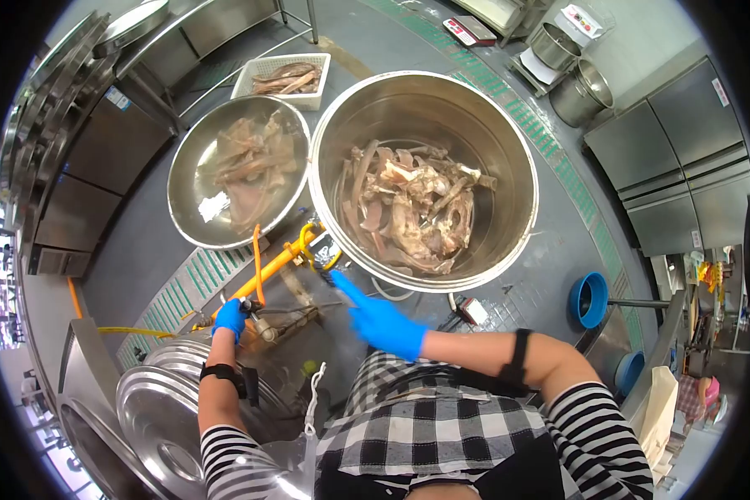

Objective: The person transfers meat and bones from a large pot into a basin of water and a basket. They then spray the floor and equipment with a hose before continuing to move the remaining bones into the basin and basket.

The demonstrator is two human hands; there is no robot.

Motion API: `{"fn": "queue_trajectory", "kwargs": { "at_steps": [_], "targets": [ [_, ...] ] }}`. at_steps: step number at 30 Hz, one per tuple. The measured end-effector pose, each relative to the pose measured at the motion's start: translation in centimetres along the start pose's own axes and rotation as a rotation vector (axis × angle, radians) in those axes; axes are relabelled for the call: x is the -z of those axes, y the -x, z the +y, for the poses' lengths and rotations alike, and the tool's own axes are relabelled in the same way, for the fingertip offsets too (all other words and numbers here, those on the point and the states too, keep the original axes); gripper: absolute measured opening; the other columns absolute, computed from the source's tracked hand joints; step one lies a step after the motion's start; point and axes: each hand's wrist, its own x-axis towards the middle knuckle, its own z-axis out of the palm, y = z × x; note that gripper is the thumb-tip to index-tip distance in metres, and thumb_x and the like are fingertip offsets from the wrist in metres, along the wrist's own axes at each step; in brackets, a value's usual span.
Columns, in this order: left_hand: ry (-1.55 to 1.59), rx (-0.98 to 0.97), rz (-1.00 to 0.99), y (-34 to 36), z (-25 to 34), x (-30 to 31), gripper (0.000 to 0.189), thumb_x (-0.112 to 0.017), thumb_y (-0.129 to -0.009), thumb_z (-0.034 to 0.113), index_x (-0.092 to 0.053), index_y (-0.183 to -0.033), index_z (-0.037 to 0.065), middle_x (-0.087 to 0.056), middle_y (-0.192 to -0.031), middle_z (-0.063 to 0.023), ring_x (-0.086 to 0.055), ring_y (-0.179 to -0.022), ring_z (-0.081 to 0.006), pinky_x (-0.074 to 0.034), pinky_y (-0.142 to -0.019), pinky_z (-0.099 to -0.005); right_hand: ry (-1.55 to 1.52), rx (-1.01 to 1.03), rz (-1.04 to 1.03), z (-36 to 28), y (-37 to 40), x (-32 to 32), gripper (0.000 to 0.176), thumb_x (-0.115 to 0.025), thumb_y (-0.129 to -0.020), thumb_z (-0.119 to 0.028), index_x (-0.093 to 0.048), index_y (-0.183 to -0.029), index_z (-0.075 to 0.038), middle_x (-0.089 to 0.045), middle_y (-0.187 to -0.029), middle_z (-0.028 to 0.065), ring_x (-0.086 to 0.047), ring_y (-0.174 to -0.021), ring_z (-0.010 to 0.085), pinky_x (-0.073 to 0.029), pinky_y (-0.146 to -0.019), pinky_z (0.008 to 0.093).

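Both of my hands wear blue gloves. My left hand [229, 317] is closed around a valve or handle where the orange hose [258, 265] meets the metal pipework below the pots. My right hand [379, 318] is flat with fingers stretched out, its fingertips near the yellow fitting [308, 242] under the rim of the large steel pot [508, 142]. That pot holds bones and meat scraps [412, 208]. A wide steel bowl [183, 179] to its left holds more scraps.
A white basket [258, 68] with scraps sits on the floor beyond the bowl. Steel lids [154, 408] lie at lower left. Blue buckets [590, 298] and steel cabinets [683, 158] stand at right. A green drain grate [196, 283] crosses the wet grey floor.
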Motion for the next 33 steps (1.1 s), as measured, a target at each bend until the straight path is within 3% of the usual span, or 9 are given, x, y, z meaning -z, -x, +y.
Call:
{"fn": "queue_trajectory", "kwargs": {
  "at_steps": [4,8,13,20,24,26,27,29,33],
  "targets": [
    [0.177,0.036,0.328,-0.4,-1.5,-0.4,0.03,-0.063,-0.067,0.011,-0.052,-0.095,0.004,-0.053,-0.091,-0.0165,-0.053,-0.084,-0.0294,-0.043,-0.071,-0.0356,0.777,0.156,0.112,1.8,-2.6,-5.4,0.06,-0.042,-0.077,-0.011,-0.018,-0.132,-0.013,-0.045,-0.111,0.0224,-0.051,-0.09,0.0354,-0.041,-0.079,0.0396],
    [0.437,0.022,0.675,1.6,2.2,2.3,0.032,-0.06,-0.068,0.005,-0.05,-0.098,0.001,-0.05,-0.1,-0.0163,-0.049,-0.092,-0.0294,-0.04,-0.078,-0.0347,0.376,0.092,-0.406,1.5,0.6,-1.7,0.05,-0.042,-0.078,-0.015,-0.029,-0.126,-0.006,-0.049,-0.104,0.0239,-0.048,-0.096,0.0354,-0.038,-0.085,0.0399],
    [0.294,-0.351,0.981,5.8,15.1,1.7,0.032,-0.057,-0.073,0.005,-0.049,-0.103,0.001,-0.048,-0.104,-0.0133,-0.049,-0.093,-0.026,-0.04,-0.08,-0.0344,0.314,0.071,-0.018,13.2,12.1,6.1,0.042,-0.045,-0.079,-0.017,-0.038,-0.119,-0.01,-0.054,-0.092,0.0219,-0.053,-0.081,0.0362,-0.043,-0.071,0.0401],
    [0.24,-0.588,0.822,13.0,41.7,-4.8,0.056,-0.062,-0.071,0.029,-0.041,-0.118,0.005,-0.028,-0.129,-0.0149,-0.023,-0.12,-0.0349,-0.02,-0.097,-0.0449,0.473,-0.646,0.366,32.9,40.7,14.3,0.043,-0.043,-0.077,-0.019,-0.042,-0.117,-0.004,-0.052,-0.105,0.0216,-0.054,-0.088,0.0338,-0.042,-0.077,0.0406],
    [-0.133,-0.341,0.687,11.3,47.8,-10.4,0.069,-0.048,-0.072,0.054,-0.035,-0.124,0.01,-0.023,-0.133,-0.0108,-0.015,-0.123,-0.036,-0.01,-0.096,-0.0556,-0.111,-0.934,0.835,44.9,60.4,10.0,0.033,-0.043,-0.08,-0.013,-0.049,-0.111,-0.003,-0.057,-0.087,0.0107,-0.053,-0.067,0.0145,-0.045,-0.059,0.0272],
    [-0.14,-0.332,0.703,11.2,48.8,-10.9,0.068,-0.049,-0.072,0.053,-0.036,-0.124,0.012,-0.024,-0.133,-0.0123,-0.016,-0.123,-0.0361,-0.013,-0.095,-0.0552,-0.047,-1.044,0.74,63.1,75.5,1.3,0.021,-0.043,-0.078,-0.018,-0.057,-0.089,-0.007,-0.056,-0.069,0.0109,-0.054,-0.061,0.0246,-0.046,-0.059,0.0345],
    [-0.147,-0.298,0.719,11.2,48.9,-11.1,0.067,-0.051,-0.071,0.053,-0.036,-0.123,0.013,-0.025,-0.132,-0.0138,-0.018,-0.122,-0.0361,-0.015,-0.094,-0.0548,0.76,-0.908,0.312,52.8,76.4,1.4,0.022,-0.043,-0.076,-0.02,-0.06,-0.085,-0.009,-0.059,-0.074,0.0136,-0.056,-0.067,0.03,-0.047,-0.062,0.0382],
    [-0.157,-0.283,0.664,11.1,48.8,-10.8,0.067,-0.05,-0.071,0.054,-0.037,-0.123,0.013,-0.024,-0.133,-0.0129,-0.017,-0.123,-0.0358,-0.014,-0.095,-0.0539,0.74,-1.056,-0.143,50.3,80.4,-3.7,0.025,-0.042,-0.075,-0.017,-0.06,-0.089,-0.005,-0.056,-0.098,0.0166,-0.055,-0.089,0.0325,-0.044,-0.076,0.0399],
    [-0.16,-0.257,0.564,10.9,48.8,-10.5,0.067,-0.051,-0.071,0.054,-0.037,-0.123,0.013,-0.023,-0.133,-0.0131,-0.019,-0.122,-0.0354,-0.014,-0.096,-0.052,0.606,-1.054,-0.23,46.3,79.6,-3.6,0.025,-0.045,-0.075,-0.017,-0.06,-0.092,-0.006,-0.054,-0.103,0.0176,-0.053,-0.093,0.0301,-0.043,-0.079,0.0396]
  ]
}}
